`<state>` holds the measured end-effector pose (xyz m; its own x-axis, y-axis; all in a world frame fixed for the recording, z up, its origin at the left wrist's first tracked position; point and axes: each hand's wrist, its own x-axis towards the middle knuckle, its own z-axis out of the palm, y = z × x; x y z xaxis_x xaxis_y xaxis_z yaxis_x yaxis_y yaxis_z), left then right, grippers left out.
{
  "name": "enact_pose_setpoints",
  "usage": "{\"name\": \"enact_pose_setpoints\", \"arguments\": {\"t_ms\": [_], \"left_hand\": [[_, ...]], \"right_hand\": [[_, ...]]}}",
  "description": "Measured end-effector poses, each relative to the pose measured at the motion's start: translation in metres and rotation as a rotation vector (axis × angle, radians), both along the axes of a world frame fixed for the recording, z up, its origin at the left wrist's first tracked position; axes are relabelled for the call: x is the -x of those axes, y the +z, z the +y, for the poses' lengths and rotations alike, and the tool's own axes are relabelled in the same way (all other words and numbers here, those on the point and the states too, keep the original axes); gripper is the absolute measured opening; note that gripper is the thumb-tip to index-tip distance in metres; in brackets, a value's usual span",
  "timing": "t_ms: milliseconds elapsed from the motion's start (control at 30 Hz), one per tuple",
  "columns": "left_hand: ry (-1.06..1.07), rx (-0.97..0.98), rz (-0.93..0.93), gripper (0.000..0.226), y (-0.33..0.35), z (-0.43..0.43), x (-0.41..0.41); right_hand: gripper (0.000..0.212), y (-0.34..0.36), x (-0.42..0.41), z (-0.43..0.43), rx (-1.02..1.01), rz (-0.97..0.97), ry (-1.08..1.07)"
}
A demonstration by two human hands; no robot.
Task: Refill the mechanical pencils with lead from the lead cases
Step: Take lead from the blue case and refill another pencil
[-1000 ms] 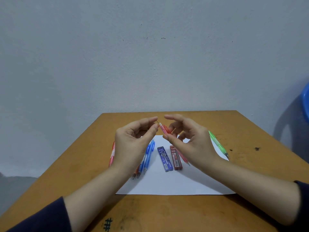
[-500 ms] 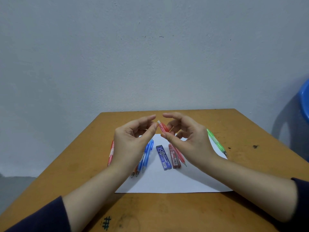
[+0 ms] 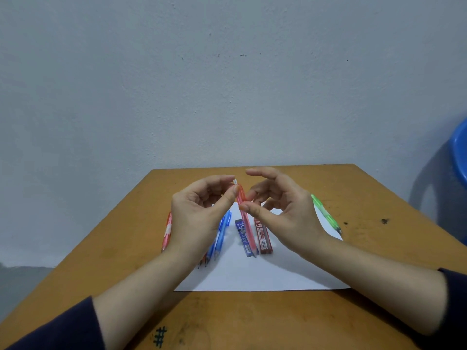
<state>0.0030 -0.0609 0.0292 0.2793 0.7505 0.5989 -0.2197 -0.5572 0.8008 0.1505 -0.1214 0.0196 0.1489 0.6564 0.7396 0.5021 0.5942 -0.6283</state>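
Note:
My right hand [image 3: 280,210] pinches a red mechanical pencil [image 3: 246,223] near its upper part, holding it tilted above the white paper [image 3: 265,274], tip down. My left hand [image 3: 199,213] pinches the small white piece at the pencil's top end between thumb and forefinger. Under the pencil lie a blue lead case [image 3: 242,236] and a red lead case [image 3: 262,237]. Blue pencils [image 3: 222,233] lie partly hidden behind my left hand. A red-and-white pencil [image 3: 167,231] lies at the left, a green pencil [image 3: 326,214] at the right.
The wooden table [image 3: 252,322] stands against a grey wall. A blue plastic chair [image 3: 458,152] shows at the right edge. A black hash mark [image 3: 160,335] is drawn on the table near the front.
The red pencil has swung more upright, its tip now over the blue lead case. My right forefinger has lifted off, and both hands have stayed in place.

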Motion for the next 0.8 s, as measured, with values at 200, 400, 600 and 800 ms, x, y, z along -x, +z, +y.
{"name": "enact_pose_setpoints", "arguments": {"t_ms": [200, 400, 600, 800], "left_hand": [[0.028, 0.048, -0.037, 0.014, 0.003, -0.001, 0.000], [0.006, 0.085, -0.091, 0.012, 0.006, -0.006, -0.001], [0.011, 0.049, -0.057, 0.015, 0.003, -0.001, -0.001], [0.030, 0.038, -0.004, 0.015, -0.002, 0.005, -0.003]], "right_hand": [[0.027, 0.018, -0.014, 0.004, 0.053, 0.069, -0.100], [0.025, 0.033, -0.040, 0.010, 0.466, -0.095, -0.226], [0.016, 0.025, -0.052, 0.015, 1.006, -0.349, -0.286], [0.022, 0.021, -0.047, 0.015, 1.100, -0.504, -0.407]]}}
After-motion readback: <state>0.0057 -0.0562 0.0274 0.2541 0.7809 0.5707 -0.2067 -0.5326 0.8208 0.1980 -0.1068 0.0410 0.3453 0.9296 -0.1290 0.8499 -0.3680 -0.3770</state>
